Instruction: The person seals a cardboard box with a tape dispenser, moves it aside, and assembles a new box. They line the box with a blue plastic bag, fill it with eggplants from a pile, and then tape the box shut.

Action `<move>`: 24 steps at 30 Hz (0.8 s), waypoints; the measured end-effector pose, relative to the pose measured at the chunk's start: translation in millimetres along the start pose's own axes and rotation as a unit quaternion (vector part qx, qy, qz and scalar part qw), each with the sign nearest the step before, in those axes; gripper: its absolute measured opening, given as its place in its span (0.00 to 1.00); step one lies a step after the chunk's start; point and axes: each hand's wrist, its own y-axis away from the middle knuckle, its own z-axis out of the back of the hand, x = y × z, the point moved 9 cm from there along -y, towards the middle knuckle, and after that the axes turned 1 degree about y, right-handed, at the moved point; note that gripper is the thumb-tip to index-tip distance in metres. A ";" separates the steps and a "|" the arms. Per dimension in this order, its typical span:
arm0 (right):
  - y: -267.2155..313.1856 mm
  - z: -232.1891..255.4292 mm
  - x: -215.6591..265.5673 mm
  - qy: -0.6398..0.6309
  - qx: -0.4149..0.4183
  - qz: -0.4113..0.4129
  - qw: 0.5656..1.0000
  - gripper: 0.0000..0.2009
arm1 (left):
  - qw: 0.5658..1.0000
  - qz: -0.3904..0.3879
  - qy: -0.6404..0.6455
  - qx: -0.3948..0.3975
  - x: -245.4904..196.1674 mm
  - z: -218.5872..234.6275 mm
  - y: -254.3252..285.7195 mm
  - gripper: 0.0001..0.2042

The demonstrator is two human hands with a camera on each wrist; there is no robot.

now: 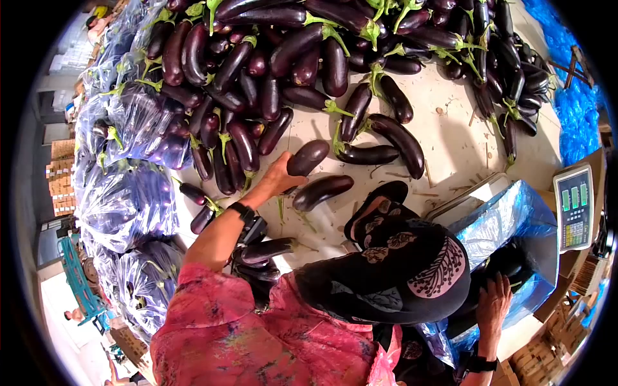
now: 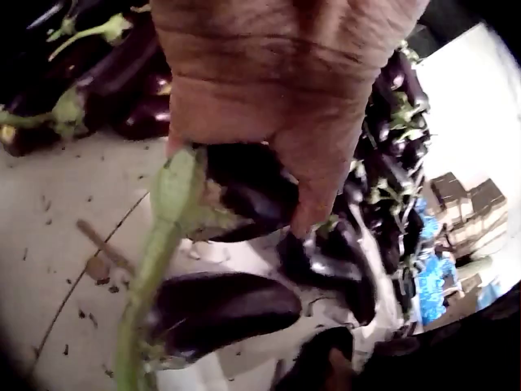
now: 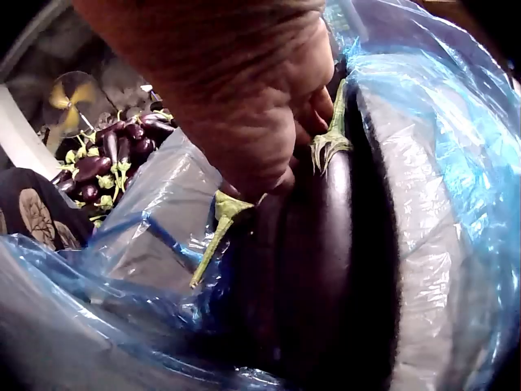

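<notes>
- Our left hand (image 1: 278,177) reaches far forward and grips a dark purple eggplant (image 1: 308,157); the fingers curl around its body, and it is lifted a little above the floor (image 1: 450,138).
- In the left wrist view the green stem (image 2: 175,195) of this eggplant points down to the left, under the palm.
- A second eggplant (image 1: 322,191) lies on the floor just near the held one.
- Our right hand (image 1: 492,309) is at the right, inside a blue plastic bag (image 1: 515,215). Its fingers rest on the eggplants in the bag (image 3: 326,269); we cannot tell if they grip one.
- A big pile of eggplants (image 1: 309,45) lies on the far side.
- A weighing scale display (image 1: 573,207) stands at the right.
</notes>
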 end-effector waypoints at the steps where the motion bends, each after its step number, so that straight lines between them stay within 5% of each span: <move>1: 0.5 0.7 0.7 0.005 -0.005 0.004 1.000 0.16 | 1.000 -0.012 0.006 -0.015 -15.0 12.1 13.8 0.38; 7: 5.2 -2.6 -1.5 0.009 -0.033 0.006 0.999 0.16 | 0.982 -0.157 0.088 -0.054 -137.8 68.1 92.7 0.43; 16: 8.1 -1.3 -2.5 -0.009 -0.060 0.002 0.998 0.16 | 0.941 -0.256 0.215 0.058 -230.2 69.8 139.0 0.32; 19: 9.4 -1.3 -2.3 -0.008 -0.074 0.007 0.997 0.15 | 0.920 -0.207 0.325 0.079 -227.2 60.1 139.5 0.29; 22: 8.9 2.6 0.6 -0.013 -0.082 0.016 0.996 0.15 | 0.845 -0.127 0.482 0.193 -221.8 47.3 141.0 0.26; 24: 9.7 4.1 -0.6 -0.021 -0.087 0.015 0.996 0.14 | 0.830 -0.140 0.502 0.200 -235.9 46.0 140.9 0.26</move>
